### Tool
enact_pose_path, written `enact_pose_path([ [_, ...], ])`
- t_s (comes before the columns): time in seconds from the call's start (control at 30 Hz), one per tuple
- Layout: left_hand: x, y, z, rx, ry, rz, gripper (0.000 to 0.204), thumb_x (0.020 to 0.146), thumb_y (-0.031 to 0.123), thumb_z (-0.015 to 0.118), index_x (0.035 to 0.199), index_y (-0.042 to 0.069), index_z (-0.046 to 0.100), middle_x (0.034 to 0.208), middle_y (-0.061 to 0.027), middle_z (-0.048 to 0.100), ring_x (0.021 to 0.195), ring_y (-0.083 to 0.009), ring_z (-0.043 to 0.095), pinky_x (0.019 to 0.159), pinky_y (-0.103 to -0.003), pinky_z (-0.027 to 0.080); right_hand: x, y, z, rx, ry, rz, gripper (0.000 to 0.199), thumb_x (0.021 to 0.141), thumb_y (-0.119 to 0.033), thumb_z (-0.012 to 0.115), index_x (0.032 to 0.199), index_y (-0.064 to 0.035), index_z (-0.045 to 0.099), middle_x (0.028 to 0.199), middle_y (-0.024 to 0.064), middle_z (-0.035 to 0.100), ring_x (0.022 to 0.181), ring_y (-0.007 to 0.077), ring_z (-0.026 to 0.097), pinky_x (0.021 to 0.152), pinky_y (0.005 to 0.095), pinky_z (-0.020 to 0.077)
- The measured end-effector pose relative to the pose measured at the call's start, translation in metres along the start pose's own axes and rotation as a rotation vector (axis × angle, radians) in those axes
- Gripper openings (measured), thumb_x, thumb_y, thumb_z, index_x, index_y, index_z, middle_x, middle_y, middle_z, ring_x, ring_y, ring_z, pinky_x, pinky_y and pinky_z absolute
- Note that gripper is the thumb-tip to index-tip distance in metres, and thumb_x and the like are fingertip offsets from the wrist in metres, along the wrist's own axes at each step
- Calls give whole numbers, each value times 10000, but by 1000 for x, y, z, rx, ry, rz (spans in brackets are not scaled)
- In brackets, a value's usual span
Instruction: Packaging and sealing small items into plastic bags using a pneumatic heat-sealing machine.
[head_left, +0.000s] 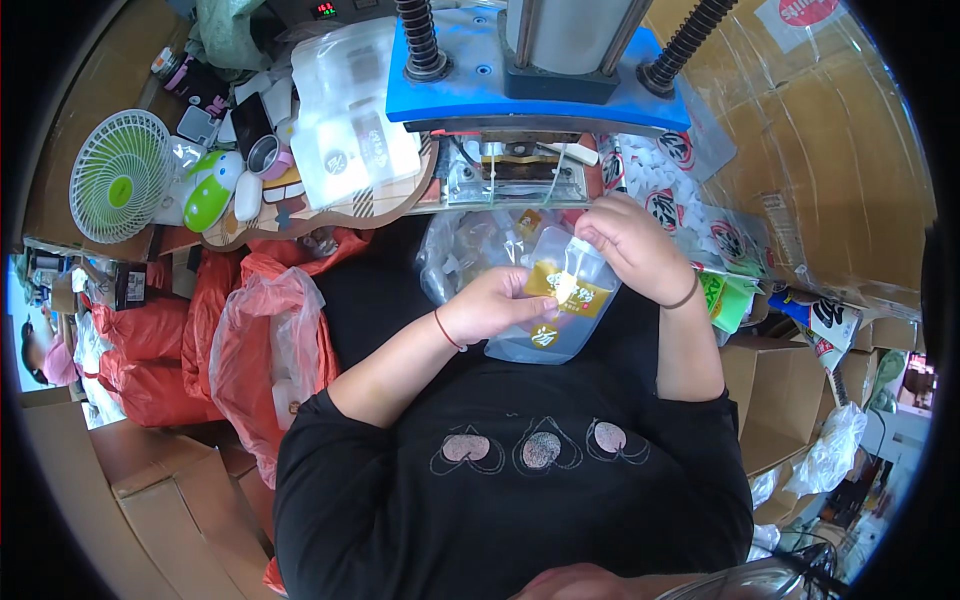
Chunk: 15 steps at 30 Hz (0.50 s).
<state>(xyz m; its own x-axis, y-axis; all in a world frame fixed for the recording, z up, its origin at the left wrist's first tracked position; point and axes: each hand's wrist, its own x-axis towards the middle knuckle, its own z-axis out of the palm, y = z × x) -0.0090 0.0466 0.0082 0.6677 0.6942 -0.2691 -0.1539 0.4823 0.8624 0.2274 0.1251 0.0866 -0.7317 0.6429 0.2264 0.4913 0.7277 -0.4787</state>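
Note:
My left hand (497, 301) grips a clear plastic pouch with a gold label (560, 300) by its left side, in front of my chest. At the pouch's top corner, my right hand (630, 245) pinches the opening. Behind the pouch, a larger clear bag holding several more pouches (465, 255) rests on my lap. Just above both hands stands a press machine with a blue plate (535, 75) and a metal sealing bar (515, 170).
A stack of clear pouches (350, 120) lies left of the machine. A small white-green fan (120, 175) and clutter sit at far left. Red plastic sacks (255, 335) are at my left, cardboard boxes (770, 385) and printed bags (700, 210) at right. Another person (45, 355) sits far left.

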Motion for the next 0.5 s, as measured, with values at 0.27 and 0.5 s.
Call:
enact_pose_path([
  [0.27, -22, 3, -4, -123, 24, -21, 232, 973, 182, 672, 1142, 25, 688, 999, -46, 734, 881, -99, 676, 779, -252, 534, -14, 12, -3, -186, 224, 331, 252, 940, -133, 603, 1174, -52, 653, 984, 141, 660, 930, 363, 643, 832, 422, 525],
  [0.5, -13, 30, -50, -235, 205, 28, 250, 915, 102, 713, 1150, 23, 682, 1061, -62, 721, 911, -135, 693, 825, -289, 570, -34, 46, 26, -422, 203, 513, 442, 785, -16, 717, 1201, -90, 585, 1177, 169, 526, 1073, 393, 574, 869, 445, 507],
])
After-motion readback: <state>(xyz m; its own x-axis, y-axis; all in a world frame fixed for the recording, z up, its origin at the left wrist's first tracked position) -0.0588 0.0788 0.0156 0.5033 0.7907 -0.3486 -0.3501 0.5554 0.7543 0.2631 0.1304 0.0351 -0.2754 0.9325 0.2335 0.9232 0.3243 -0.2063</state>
